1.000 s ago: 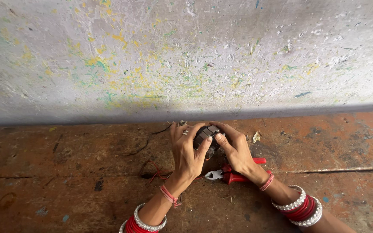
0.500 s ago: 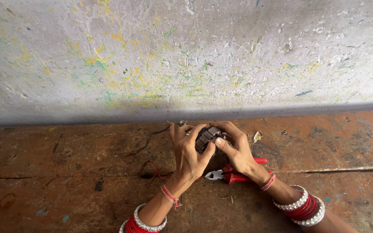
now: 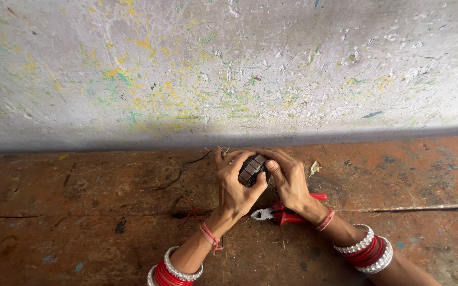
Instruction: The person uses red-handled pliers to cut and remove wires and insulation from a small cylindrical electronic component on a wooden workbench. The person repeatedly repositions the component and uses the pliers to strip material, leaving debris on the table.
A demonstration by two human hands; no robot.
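My left hand (image 3: 235,190) and right hand (image 3: 288,180) both grip the small dark ridged part (image 3: 252,169), held just above the bench (image 3: 80,212) near the wall (image 3: 229,69). If my thumbs slip it may drop — perhaps onto the red-handled pliers (image 3: 284,214) under my right wrist.

Red-handled pliers (image 3: 282,214) on rusty floor (image 3: 80,222)

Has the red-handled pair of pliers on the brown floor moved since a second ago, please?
No. The red-handled pliers lie where they did, below the wall's base edge, beside the right hand.
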